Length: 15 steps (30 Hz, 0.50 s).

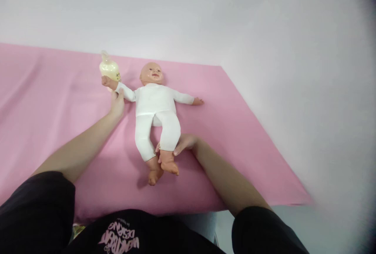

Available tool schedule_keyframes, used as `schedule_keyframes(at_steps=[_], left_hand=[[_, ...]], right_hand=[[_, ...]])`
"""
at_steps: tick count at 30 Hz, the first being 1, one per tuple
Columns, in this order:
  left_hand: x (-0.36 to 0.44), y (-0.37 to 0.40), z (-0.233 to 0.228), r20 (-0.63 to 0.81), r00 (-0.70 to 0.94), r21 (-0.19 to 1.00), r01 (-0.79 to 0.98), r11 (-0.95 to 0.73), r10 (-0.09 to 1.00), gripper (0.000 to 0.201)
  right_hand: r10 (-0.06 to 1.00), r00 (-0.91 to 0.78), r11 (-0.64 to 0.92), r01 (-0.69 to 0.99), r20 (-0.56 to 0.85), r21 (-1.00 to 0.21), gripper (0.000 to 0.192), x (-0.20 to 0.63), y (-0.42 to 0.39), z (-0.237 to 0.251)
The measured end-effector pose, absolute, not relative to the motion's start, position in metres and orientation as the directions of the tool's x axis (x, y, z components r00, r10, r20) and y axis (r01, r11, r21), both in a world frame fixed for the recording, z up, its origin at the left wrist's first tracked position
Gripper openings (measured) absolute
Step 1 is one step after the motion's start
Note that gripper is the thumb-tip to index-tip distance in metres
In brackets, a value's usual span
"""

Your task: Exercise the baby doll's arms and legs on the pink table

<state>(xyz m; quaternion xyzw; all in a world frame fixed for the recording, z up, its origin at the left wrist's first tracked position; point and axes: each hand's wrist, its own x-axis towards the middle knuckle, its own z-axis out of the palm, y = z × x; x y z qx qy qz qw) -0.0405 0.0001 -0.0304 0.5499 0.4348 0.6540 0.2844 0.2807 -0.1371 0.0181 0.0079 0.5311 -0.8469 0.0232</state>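
Note:
A baby doll in white clothes lies on its back on a pink sheet, head toward the wall. My left hand grips the doll's outstretched arm near the wrist. A pale yellow baby bottle stands just beyond that doll hand. My right hand holds the doll's lower leg, fingers wrapped under the ankle; its feet point toward me.
The pink sheet covers a flat surface that ends against a white wall at the back. Its right edge slopes toward me, with grey floor beyond. My dark shirt fills the bottom of the view.

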Motion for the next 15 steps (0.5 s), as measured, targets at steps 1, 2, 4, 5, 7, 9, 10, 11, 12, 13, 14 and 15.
schedule_keyframes(at_steps=[1,2,4,5,7,9,10,11,12,13,14,15], left_hand=[[-0.038,-0.001,-0.028,0.433,-0.292,0.897,0.05,-0.438,0.853,0.071],[-0.036,-0.003,-0.025,0.412,-0.327,0.901,0.008,-0.433,0.85,0.072],[-0.032,-0.006,-0.021,0.436,-0.316,0.889,0.008,-0.457,0.843,0.072],[-0.031,-0.007,-0.02,0.451,-0.301,0.884,0.02,-0.468,0.84,0.071],[-0.03,-0.008,-0.019,0.467,-0.266,0.88,0.041,-0.474,0.843,0.072],[-0.029,-0.01,-0.019,0.479,-0.234,0.876,0.063,-0.479,0.846,0.075],[-0.028,-0.011,-0.019,0.49,-0.219,0.871,0.083,-0.484,0.844,0.075],[-0.027,-0.012,-0.02,0.504,-0.2,0.864,0.111,-0.492,0.84,0.075],[-0.026,-0.014,-0.019,0.522,-0.18,0.853,0.149,-0.501,0.834,0.074],[-0.025,-0.016,-0.019,0.544,-0.157,0.835,0.197,-0.513,0.824,0.072],[-0.024,-0.018,-0.018,0.57,-0.129,0.811,0.251,-0.529,0.812,0.069],[-0.022,-0.021,-0.017,0.598,-0.093,0.778,0.304,-0.55,0.796,0.065]], right_hand=[[-0.039,-0.999,-0.427,0.047,-0.033,-0.903,0.067,0.281,-0.137,0.018],[-0.043,-0.999,-0.422,0.046,-0.031,-0.905,0.068,0.281,-0.136,0.017],[-0.062,-0.998,-0.424,0.05,-0.026,-0.904,0.069,0.281,-0.134,0.016],[-0.076,-0.997,-0.43,0.051,-0.02,-0.901,0.068,0.281,-0.133,0.016],[-0.094,-0.996,-0.445,0.048,-0.007,-0.894,0.068,0.282,-0.132,0.013],[-0.083,-0.997,-0.46,0.035,0.004,-0.887,0.068,0.282,-0.132,0.009],[-0.062,-0.998,-0.469,0.017,0.013,-0.883,0.069,0.283,-0.133,0.007],[-0.037,-0.999,-0.48,-0.006,0.027,-0.877,0.069,0.284,-0.134,0.004],[-0.005,-0.999,-0.491,-0.037,0.045,-0.87,0.07,0.285,-0.135,0.001],[0.032,-0.998,-0.503,-0.07,0.062,-0.861,0.07,0.287,-0.136,-0.003],[0.072,-0.995,-0.515,-0.098,0.071,-0.852,0.07,0.289,-0.136,-0.006],[0.11,-0.991,-0.526,-0.123,0.077,-0.842,0.071,0.291,-0.137,-0.01]])
